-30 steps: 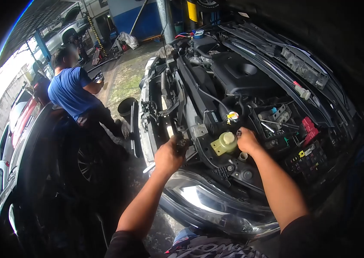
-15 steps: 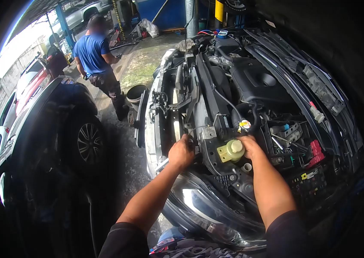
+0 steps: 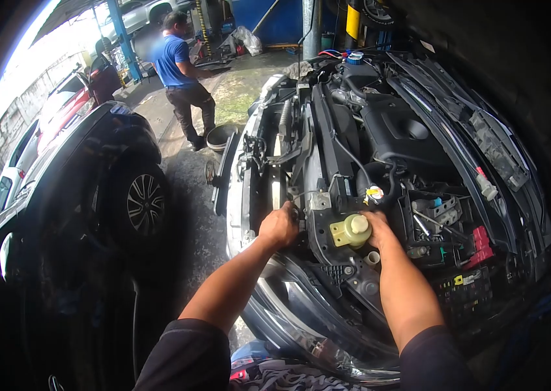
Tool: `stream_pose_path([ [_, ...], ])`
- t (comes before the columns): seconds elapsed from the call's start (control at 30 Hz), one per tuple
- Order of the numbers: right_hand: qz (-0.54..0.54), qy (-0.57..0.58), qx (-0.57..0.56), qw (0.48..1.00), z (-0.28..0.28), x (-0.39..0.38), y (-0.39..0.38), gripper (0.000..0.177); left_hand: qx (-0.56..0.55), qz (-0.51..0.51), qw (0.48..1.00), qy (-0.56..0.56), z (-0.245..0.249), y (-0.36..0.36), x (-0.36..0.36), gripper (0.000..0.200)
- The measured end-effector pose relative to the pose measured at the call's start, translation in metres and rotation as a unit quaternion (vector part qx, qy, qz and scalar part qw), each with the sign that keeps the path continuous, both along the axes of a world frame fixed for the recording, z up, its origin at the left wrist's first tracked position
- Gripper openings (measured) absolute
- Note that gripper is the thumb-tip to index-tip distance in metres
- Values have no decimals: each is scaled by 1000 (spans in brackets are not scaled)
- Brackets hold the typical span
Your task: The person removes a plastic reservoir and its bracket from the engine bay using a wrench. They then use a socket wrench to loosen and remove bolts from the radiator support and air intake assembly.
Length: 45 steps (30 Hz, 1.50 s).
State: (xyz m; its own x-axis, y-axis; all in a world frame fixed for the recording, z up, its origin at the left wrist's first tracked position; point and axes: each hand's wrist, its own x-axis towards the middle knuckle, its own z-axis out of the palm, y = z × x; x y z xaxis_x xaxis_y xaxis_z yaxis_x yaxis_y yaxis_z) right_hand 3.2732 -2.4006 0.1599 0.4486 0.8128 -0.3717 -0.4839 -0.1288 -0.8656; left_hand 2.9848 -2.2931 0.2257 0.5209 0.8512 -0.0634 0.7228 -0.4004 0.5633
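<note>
An open engine bay lies before me, with a black engine cover [image 3: 396,130] at its upper right. My left hand [image 3: 279,226] reaches in at the front of the car, beside the radiator support [image 3: 318,203]; its fingers are curled and their tips are hidden among dark parts. My right hand [image 3: 378,228] is against the right side of a pale yellow reservoir [image 3: 351,231], its fingertips hidden behind and below it. A yellow and white cap-like piece [image 3: 374,193] sits just above that hand. The headlight [image 3: 308,326] is below both forearms.
A person in a blue shirt [image 3: 176,62] stands at the upper left, near a bucket [image 3: 221,137]. A dark car with a wheel [image 3: 145,203] is on the left. Tools [image 3: 428,215] and a red part [image 3: 480,247] lie on the right side of the bay.
The view has shifted, so the engine bay appears slightly further right. The person in blue has turned and stepped further away. Both my hands stay at about the same parts.
</note>
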Motion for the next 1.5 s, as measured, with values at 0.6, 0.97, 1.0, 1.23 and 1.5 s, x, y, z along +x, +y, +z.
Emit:
stream_pose_path([
  [0.6, 17, -5, -21, 1000, -22, 9, 7, 23, 57, -19, 988, -139, 28, -51, -9, 45],
  [0.97, 70, -15, -43, 997, 6, 8, 3, 28, 12, 25, 986, -167, 26, -57, -15, 43],
  [1.0, 74, -8, -14, 997, 3, 8, 3, 28, 9, 21, 985, -170, 27, -57, -15, 47],
  [1.23, 43, -37, -69, 996, -12, 16, 14, 33, -1, 19, 979, -201, 27, -59, -18, 44],
  [1.5, 16, -22, -74, 997, 2, 5, 10, 27, 29, 37, 982, -184, 27, -59, -18, 40],
])
